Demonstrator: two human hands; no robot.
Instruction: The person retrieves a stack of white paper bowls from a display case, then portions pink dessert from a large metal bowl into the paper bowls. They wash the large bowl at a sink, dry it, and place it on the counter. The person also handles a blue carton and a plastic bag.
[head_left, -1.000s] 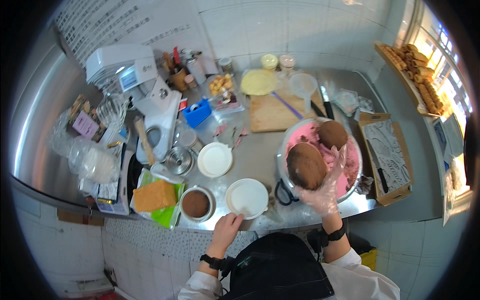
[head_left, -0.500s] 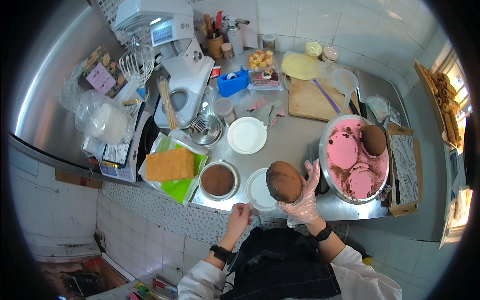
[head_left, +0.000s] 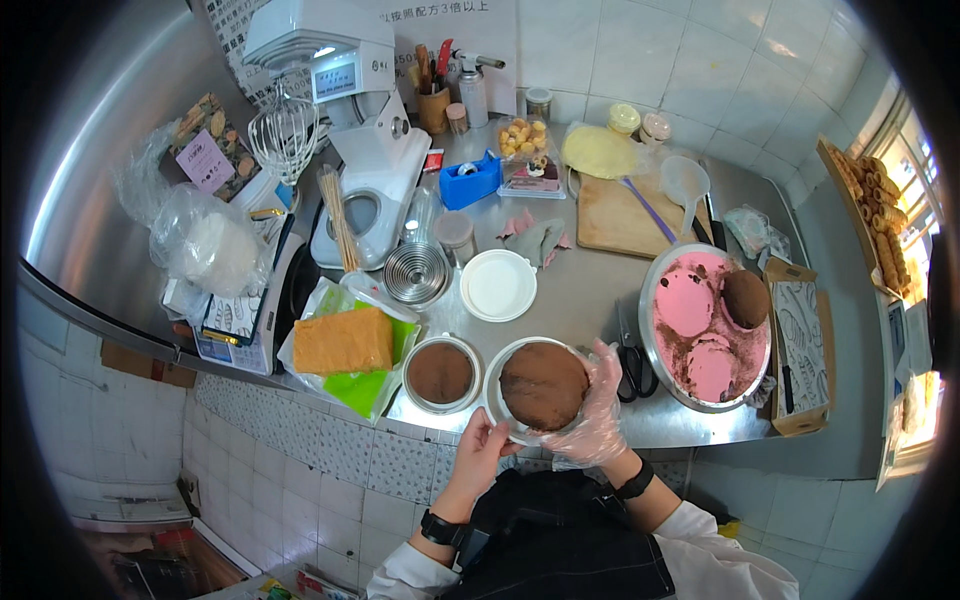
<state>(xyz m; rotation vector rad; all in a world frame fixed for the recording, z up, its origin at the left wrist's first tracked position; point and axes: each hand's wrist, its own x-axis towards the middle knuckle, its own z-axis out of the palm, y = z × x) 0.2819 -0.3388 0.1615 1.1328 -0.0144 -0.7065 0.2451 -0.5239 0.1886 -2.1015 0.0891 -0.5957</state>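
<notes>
A round, cocoa-dusted brown cake (head_left: 545, 385) sits in or just over a round white container (head_left: 492, 397) at the counter's front edge. My right hand (head_left: 592, 425), in a clear plastic glove, cups the cake's right side. My bare left hand (head_left: 483, 450) pinches the container's near left rim. Just left stands a second white container (head_left: 409, 378) with a similar brown cake inside. To the right, a large round metal pan (head_left: 646, 345) holds pink, brown-dusted rounds and another brown dome (head_left: 746, 298). Whether the cake touches the container's bottom is hidden.
Black-handled scissors (head_left: 637, 372) lie between container and pan. A white lid (head_left: 498, 285) lies behind, near nested metal rings (head_left: 415, 272). An orange-brown sponge block (head_left: 344, 341) rests on green packaging. A mixer (head_left: 360, 150), blue tape dispenser (head_left: 470, 181) and cutting board (head_left: 610, 222) stand farther back.
My right hand has brought the brown cake left and down onto the white container. My left hand has moved to the container's rim and taken hold of it.
</notes>
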